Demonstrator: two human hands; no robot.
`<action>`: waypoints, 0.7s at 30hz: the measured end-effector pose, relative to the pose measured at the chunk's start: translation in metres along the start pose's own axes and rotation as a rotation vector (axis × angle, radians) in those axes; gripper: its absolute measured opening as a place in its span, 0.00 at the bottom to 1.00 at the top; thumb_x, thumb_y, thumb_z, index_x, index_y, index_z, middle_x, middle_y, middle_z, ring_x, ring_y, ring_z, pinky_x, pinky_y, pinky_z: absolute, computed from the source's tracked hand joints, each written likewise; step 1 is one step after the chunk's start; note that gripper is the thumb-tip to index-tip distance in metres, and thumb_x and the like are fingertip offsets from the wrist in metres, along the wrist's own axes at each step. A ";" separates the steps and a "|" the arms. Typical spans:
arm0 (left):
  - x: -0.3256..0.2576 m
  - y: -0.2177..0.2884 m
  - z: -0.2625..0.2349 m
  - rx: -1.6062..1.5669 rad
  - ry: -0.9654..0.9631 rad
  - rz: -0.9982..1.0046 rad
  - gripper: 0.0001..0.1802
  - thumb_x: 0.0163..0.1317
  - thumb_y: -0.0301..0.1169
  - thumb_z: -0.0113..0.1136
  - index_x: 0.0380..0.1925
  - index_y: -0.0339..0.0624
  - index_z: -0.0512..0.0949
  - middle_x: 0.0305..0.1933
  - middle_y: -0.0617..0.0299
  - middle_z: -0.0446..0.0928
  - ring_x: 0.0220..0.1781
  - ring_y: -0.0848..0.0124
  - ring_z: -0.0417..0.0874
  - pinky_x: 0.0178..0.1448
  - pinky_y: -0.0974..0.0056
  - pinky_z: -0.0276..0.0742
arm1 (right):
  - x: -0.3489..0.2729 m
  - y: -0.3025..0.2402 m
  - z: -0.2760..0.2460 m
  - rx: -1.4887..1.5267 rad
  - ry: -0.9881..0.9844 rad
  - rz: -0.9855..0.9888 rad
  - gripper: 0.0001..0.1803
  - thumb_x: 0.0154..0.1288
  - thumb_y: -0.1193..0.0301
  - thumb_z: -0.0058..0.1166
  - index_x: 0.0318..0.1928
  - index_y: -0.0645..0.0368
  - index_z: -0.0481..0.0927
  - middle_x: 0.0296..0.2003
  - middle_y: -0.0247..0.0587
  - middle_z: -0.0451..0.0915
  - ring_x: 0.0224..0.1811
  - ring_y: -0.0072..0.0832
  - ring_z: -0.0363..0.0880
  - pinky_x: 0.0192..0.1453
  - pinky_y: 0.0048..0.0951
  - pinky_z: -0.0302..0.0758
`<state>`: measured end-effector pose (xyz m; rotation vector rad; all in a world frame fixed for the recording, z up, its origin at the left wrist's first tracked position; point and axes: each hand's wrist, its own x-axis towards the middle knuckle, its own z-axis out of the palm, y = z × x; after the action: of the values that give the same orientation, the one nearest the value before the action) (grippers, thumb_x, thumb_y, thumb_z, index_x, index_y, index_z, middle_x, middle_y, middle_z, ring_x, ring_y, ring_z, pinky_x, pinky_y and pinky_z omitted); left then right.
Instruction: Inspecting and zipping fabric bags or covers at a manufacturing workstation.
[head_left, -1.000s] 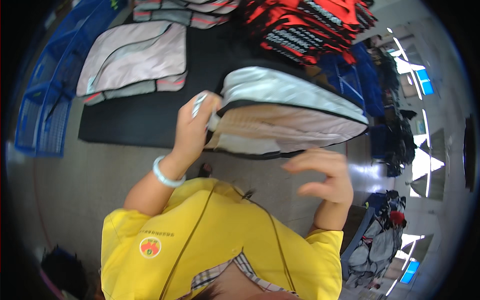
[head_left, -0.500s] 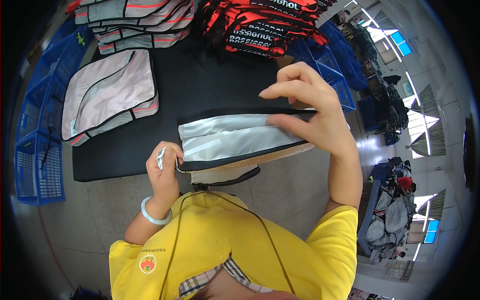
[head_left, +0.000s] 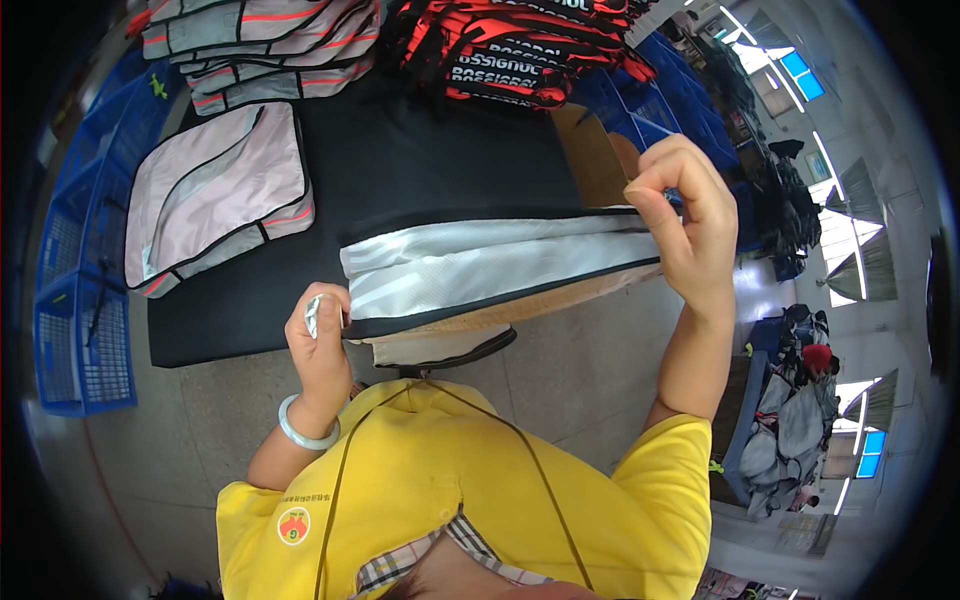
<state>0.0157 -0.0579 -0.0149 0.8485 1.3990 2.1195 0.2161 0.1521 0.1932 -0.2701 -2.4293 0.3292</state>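
Observation:
A long silver-white fabric bag (head_left: 480,268) with black bound edges and a tan mesh-like lower side stretches between my hands at the table's near edge. My left hand (head_left: 318,330) is closed round its left end, and a crumpled silvery bit pokes out of the fist. At the bag's right end, my right hand (head_left: 692,225) is raised with thumb and forefinger pinched just above the black edge. What that pinch holds, if anything, is too small to tell. A cream flap (head_left: 435,347) with black trim hangs below the bag. Left of it lies a flat pinkish-grey fabric pouch (head_left: 220,190).
The black-covered table (head_left: 250,335) carries a stack of grey pouches (head_left: 270,60) and a pile of red-black bags (head_left: 510,60) at the back. Blue crates (head_left: 85,345) stand at the left. A cardboard box (head_left: 592,155) and more blue crates (head_left: 690,90) stand at the right.
My right hand has moved right and its spread fingers have closed into a pinch. The bag has shifted slightly left at its left end, with my left hand still gripping it.

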 end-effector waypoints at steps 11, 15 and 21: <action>-0.008 -0.007 -0.006 0.015 0.006 0.026 0.17 0.75 0.37 0.47 0.29 0.39 0.71 0.28 0.69 0.66 0.31 0.81 0.60 0.37 0.74 0.56 | 0.004 -0.024 0.017 -0.110 -0.318 0.149 0.08 0.60 0.74 0.61 0.31 0.64 0.76 0.24 0.37 0.71 0.23 0.24 0.68 0.29 0.24 0.67; -0.017 0.000 0.001 0.128 0.070 0.350 0.20 0.75 0.45 0.45 0.35 0.38 0.71 0.42 0.58 0.71 0.43 0.72 0.70 0.51 0.67 0.65 | 0.003 -0.015 0.016 -0.173 -0.293 0.019 0.04 0.62 0.76 0.57 0.34 0.64 0.76 0.26 0.38 0.72 0.24 0.25 0.70 0.31 0.24 0.69; -0.030 -0.015 -0.011 0.313 -0.123 0.635 0.26 0.72 0.52 0.43 0.39 0.41 0.79 0.64 0.41 0.66 0.67 0.46 0.66 0.69 0.52 0.62 | -0.013 0.021 -0.034 0.700 0.205 0.149 0.03 0.73 0.75 0.47 0.42 0.60 0.73 0.31 0.34 0.72 0.31 0.22 0.71 0.38 0.28 0.69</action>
<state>0.0299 -0.0796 -0.0396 1.7044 1.5617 2.2463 0.2503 0.1737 0.2044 -0.1585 -1.9534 1.1212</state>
